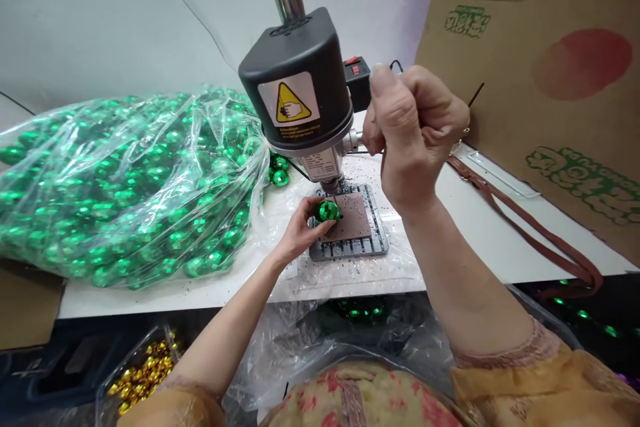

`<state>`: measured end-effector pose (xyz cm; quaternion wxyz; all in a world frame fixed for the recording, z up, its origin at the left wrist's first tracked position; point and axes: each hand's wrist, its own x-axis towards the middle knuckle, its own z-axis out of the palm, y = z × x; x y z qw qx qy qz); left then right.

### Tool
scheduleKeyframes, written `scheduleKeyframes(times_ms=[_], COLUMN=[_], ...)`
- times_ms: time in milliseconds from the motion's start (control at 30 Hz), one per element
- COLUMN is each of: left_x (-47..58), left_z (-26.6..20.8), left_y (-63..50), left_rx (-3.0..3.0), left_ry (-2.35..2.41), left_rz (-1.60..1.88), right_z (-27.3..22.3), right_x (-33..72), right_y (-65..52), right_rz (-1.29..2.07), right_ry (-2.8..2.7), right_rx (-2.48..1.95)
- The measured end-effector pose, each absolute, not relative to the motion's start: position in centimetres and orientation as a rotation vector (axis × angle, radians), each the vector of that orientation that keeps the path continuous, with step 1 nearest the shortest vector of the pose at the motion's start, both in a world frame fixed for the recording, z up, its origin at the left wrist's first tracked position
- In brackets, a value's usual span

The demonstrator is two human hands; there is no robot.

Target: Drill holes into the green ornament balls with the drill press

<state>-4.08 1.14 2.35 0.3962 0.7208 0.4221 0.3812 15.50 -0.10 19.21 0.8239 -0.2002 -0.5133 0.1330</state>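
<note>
Pinched between the thumb and fingers of my left hand (306, 225) is a shiny green faceted ball (328, 211). It sits just under the tip of a small bench drill press (297, 80), over a pinkish board (357, 217) on the grey slotted base (350, 250). Whether the drill tip touches the ball I cannot tell. My right hand (417, 120) is raised at the right side of the drill press, its fingers wrapped round the feed handle (353, 141). Most of that handle is hidden by the fingers. Dark specks are scattered over the board and base.
A large clear plastic bag (130, 180) full of green balls lies left on the white table (525, 240). Loose green balls (280, 177) rest beside it. A cardboard box (540, 80) and a brown strap (530, 227) are right. Below left are small gold pieces (150, 370).
</note>
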Motion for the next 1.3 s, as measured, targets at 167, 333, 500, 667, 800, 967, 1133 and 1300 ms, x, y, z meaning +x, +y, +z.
scheduleKeyframes(times_ms=[167, 333, 500, 667, 800, 967, 1133, 1300], left_x=[-3.5, -2.8, -1.8, -0.9, -0.7, -0.8, -0.8, -0.8], left_z=[2.3, 2.2, 1.7, 1.2, 1.0, 0.8, 0.5, 0.3], left_y=[1.5, 1.6, 1.4, 0.7, 0.4, 0.5, 0.4, 0.4], left_rx=[1.860, 1.911, 1.935, 1.862, 1.837, 1.854, 1.845, 1.834], left_ry=[1.103, 1.145, 1.235, 1.222, 1.217, 1.195, 1.187, 1.177], left_rz=[0.944, 0.968, 1.037, 1.079, 1.077, 1.067, 1.065, 1.068], right_z=[19.4, 19.3, 19.6, 21.0, 21.7, 21.3, 19.6, 17.6], right_x=[15.4, 15.4, 15.5, 15.8, 16.2, 16.1, 15.4, 15.2], right_y=[-0.2, -0.1, 0.2, 1.5, 3.1, 3.1, 1.1, 0.0], right_rz=[0.252, 0.255, 0.254, 0.352, 0.420, 0.374, 0.283, 0.238], right_ry=[-1.101, -1.105, -1.097, -1.115, -1.163, -1.165, -1.072, -1.054], right_rx=[-0.490, -0.482, -0.460, -0.483, -0.592, -0.557, -0.488, -0.478])
